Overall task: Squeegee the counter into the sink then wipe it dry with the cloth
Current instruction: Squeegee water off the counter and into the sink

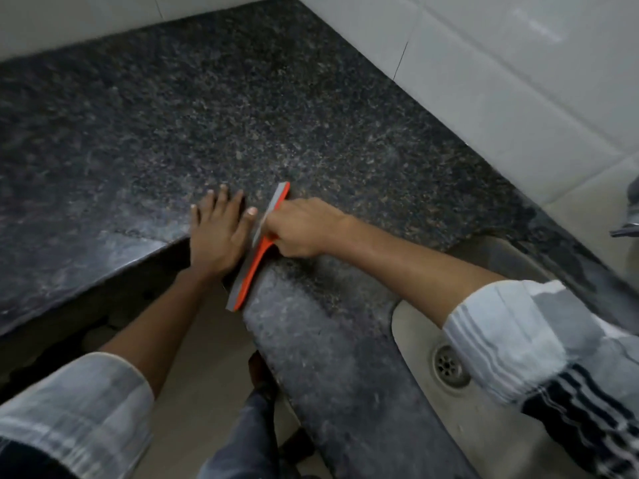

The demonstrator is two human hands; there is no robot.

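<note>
An orange squeegee with a grey rubber blade lies edge-down across the inner corner of the dark speckled granite counter. My right hand is shut on its handle at the blade's middle. My left hand rests flat on the counter just left of the blade, fingers spread, thumb tip near the blade. The steel sink with its round drain lies to the lower right, partly under my right forearm. No cloth is visible.
White tiled walls close the counter at the back and right. Part of a dark tap shows at the right edge. The counter's front edge drops to a beige floor, where my legs stand.
</note>
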